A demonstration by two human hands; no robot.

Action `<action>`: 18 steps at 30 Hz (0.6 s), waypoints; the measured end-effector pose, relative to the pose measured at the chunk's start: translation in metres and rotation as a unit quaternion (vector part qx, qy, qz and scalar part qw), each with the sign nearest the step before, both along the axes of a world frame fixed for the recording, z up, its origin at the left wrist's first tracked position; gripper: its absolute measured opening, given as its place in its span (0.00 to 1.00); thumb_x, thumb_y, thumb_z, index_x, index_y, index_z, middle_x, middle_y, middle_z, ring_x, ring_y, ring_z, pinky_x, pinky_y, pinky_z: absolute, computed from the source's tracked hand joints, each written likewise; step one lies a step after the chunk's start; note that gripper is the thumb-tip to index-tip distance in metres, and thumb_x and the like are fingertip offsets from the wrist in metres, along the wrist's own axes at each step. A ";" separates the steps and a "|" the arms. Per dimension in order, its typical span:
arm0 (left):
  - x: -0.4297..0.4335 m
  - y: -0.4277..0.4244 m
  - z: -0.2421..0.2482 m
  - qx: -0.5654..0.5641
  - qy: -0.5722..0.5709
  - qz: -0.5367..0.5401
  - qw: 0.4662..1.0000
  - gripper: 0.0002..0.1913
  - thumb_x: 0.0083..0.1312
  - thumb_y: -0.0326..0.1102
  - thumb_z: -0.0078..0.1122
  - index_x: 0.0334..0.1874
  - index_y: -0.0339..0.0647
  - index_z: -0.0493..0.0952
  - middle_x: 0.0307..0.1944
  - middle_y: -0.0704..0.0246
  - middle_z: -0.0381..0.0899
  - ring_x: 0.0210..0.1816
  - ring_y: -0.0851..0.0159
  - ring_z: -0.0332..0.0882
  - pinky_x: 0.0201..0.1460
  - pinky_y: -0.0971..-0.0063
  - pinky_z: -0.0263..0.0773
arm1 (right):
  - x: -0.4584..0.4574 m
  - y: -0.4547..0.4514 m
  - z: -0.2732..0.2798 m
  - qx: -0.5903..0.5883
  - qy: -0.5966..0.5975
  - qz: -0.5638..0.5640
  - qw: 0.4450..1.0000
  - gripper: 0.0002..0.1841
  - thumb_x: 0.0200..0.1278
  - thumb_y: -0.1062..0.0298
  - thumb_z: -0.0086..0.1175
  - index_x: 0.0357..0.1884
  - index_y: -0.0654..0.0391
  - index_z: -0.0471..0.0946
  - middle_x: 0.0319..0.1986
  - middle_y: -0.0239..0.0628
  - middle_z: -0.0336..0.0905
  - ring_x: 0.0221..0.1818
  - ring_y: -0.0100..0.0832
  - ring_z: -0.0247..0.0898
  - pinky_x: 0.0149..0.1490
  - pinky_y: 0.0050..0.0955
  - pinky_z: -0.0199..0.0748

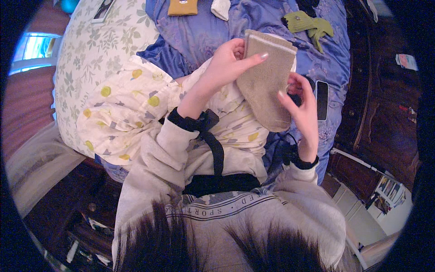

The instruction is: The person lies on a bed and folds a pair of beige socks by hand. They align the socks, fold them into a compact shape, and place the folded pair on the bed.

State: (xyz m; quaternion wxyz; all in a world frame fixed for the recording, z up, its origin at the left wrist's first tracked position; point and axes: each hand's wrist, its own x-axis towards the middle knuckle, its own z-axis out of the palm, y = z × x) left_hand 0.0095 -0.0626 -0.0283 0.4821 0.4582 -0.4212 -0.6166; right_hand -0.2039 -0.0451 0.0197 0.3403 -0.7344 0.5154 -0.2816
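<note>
A pair of beige socks (pixel 268 78), one laid over the other, hangs above my lap, the white-striped cuffs at the top. My left hand (pixel 234 63) grips the cuff end, thumb on the front and fingers behind. At the heel side, my right hand (pixel 300 98) has its thumb near the fabric's edge and its fingers curled; whether it pinches the sock I cannot tell. Something white shows behind the cuffs. Beyond lie a mustard folded sock (pixel 183 8), a white sock (pixel 221 9) and green knitted socks (pixel 307 25) on a blue bedspread (pixel 190 37).
A smartphone (pixel 322 100) lies on the bed at the right. Another flat, white-edged device (pixel 102 12) is at the upper left on the leafy sheet (pixel 91 44). Dark wooden furniture (pixel 373 88) stands beyond the bed's right edge. My patterned trousers (pixel 129 98) cover my folded legs.
</note>
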 end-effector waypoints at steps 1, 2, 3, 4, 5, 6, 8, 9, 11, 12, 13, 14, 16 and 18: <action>-0.003 0.001 0.003 -0.011 0.016 0.003 1.000 0.23 0.58 0.35 0.61 0.53 0.34 0.66 0.47 0.68 0.72 0.45 0.74 0.70 0.49 0.82 0.66 | 0.006 -0.005 -0.002 0.032 -0.036 -0.033 0.998 0.23 0.49 0.67 0.62 0.48 0.62 0.70 0.30 0.28 0.71 0.30 0.21 0.64 0.39 0.18 0.65; -0.006 0.002 0.006 -0.022 0.032 0.005 0.999 0.22 0.59 0.34 0.60 0.54 0.34 0.65 0.49 0.68 0.71 0.47 0.74 0.69 0.51 0.81 0.65 | 0.011 -0.010 -0.004 0.066 -0.067 -0.061 0.994 0.22 0.50 0.67 0.62 0.48 0.62 0.70 0.30 0.28 0.71 0.30 0.20 0.64 0.39 0.18 0.65; -0.009 0.004 0.009 -0.043 0.063 0.019 0.997 0.22 0.60 0.32 0.58 0.55 0.34 0.64 0.50 0.67 0.71 0.49 0.74 0.68 0.52 0.80 0.64 | 0.015 -0.015 -0.006 0.100 -0.099 -0.087 0.986 0.22 0.52 0.66 0.61 0.48 0.62 0.70 0.30 0.28 0.72 0.30 0.20 0.64 0.39 0.18 0.65; -0.014 0.009 0.013 -0.064 0.094 0.032 0.993 0.21 0.62 0.31 0.56 0.56 0.34 0.63 0.51 0.67 0.70 0.51 0.73 0.67 0.54 0.80 0.63 | 0.018 -0.020 -0.005 0.113 -0.105 -0.084 0.984 0.20 0.55 0.67 0.58 0.48 0.64 0.70 0.32 0.29 0.74 0.32 0.19 0.65 0.39 0.17 0.65; -0.016 0.014 0.016 -0.089 0.132 0.042 0.986 0.21 0.63 0.29 0.54 0.57 0.35 0.62 0.52 0.67 0.69 0.53 0.73 0.66 0.55 0.79 0.62 | 0.021 -0.022 -0.005 0.125 -0.146 -0.076 0.978 0.20 0.55 0.68 0.58 0.48 0.65 0.70 0.33 0.30 0.74 0.33 0.19 0.66 0.40 0.17 0.66; -0.017 0.017 0.019 -0.093 0.140 0.038 0.985 0.21 0.63 0.29 0.52 0.57 0.35 0.61 0.52 0.67 0.68 0.53 0.73 0.65 0.56 0.79 0.61 | 0.023 -0.024 -0.004 0.131 -0.188 -0.079 0.970 0.19 0.55 0.69 0.58 0.48 0.65 0.70 0.35 0.31 0.75 0.34 0.19 0.68 0.40 0.17 0.66; -0.018 0.024 0.024 -0.111 0.180 0.030 0.977 0.20 0.64 0.27 0.50 0.58 0.36 0.60 0.53 0.68 0.68 0.54 0.72 0.65 0.58 0.78 0.60 | 0.025 -0.023 -0.001 0.156 -0.245 -0.065 0.955 0.20 0.55 0.71 0.58 0.49 0.66 0.69 0.38 0.33 0.76 0.37 0.19 0.69 0.42 0.17 0.67; -0.018 0.028 0.027 -0.111 0.172 0.021 0.979 0.19 0.65 0.27 0.49 0.58 0.36 0.60 0.53 0.68 0.67 0.55 0.72 0.64 0.58 0.77 0.59 | 0.024 -0.021 0.002 0.176 -0.260 -0.050 0.948 0.21 0.54 0.73 0.58 0.50 0.67 0.69 0.39 0.34 0.76 0.39 0.20 0.70 0.43 0.18 0.67; -0.017 0.036 0.032 -0.115 0.176 0.009 0.978 0.19 0.65 0.28 0.48 0.58 0.37 0.60 0.54 0.68 0.67 0.55 0.72 0.63 0.59 0.77 0.58 | 0.021 -0.015 0.008 0.182 -0.280 -0.021 0.942 0.23 0.53 0.75 0.59 0.52 0.67 0.68 0.42 0.36 0.76 0.42 0.22 0.70 0.46 0.19 0.68; -0.014 0.039 0.034 -0.131 0.140 0.004 0.981 0.19 0.65 0.29 0.48 0.57 0.36 0.60 0.52 0.68 0.67 0.54 0.73 0.63 0.58 0.77 0.58 | 0.020 -0.012 0.010 0.170 -0.285 -0.007 0.943 0.24 0.52 0.76 0.59 0.53 0.67 0.68 0.43 0.36 0.75 0.43 0.23 0.70 0.47 0.20 0.68; -0.011 0.044 0.036 -0.147 0.104 0.000 0.984 0.18 0.65 0.29 0.48 0.57 0.36 0.60 0.51 0.69 0.67 0.53 0.73 0.63 0.57 0.78 0.59 | 0.019 -0.009 0.014 0.157 -0.290 0.008 0.944 0.25 0.51 0.77 0.59 0.54 0.67 0.67 0.44 0.37 0.75 0.45 0.23 0.71 0.48 0.20 0.68; -0.010 0.048 0.039 -0.175 0.070 0.001 0.982 0.18 0.66 0.29 0.49 0.56 0.35 0.60 0.49 0.70 0.67 0.52 0.74 0.64 0.56 0.79 0.60 | 0.017 -0.004 0.017 0.143 -0.266 0.013 0.953 0.27 0.50 0.78 0.59 0.55 0.67 0.66 0.44 0.37 0.75 0.45 0.24 0.71 0.48 0.21 0.68; -0.014 0.059 0.042 -0.126 0.073 -0.007 0.989 0.18 0.66 0.31 0.49 0.56 0.35 0.61 0.49 0.70 0.67 0.52 0.74 0.64 0.55 0.79 0.60 | 0.012 0.008 0.027 0.117 -0.219 0.021 0.968 0.29 0.49 0.80 0.59 0.57 0.67 0.64 0.44 0.38 0.75 0.46 0.26 0.71 0.49 0.21 0.68; -0.022 0.070 0.043 -0.072 0.111 -0.015 0.991 0.18 0.66 0.33 0.49 0.56 0.35 0.62 0.49 0.69 0.68 0.51 0.74 0.65 0.55 0.79 0.60 | 0.007 0.018 0.037 0.133 -0.254 0.006 0.958 0.31 0.48 0.80 0.59 0.58 0.66 0.63 0.44 0.39 0.76 0.45 0.26 0.72 0.49 0.21 0.68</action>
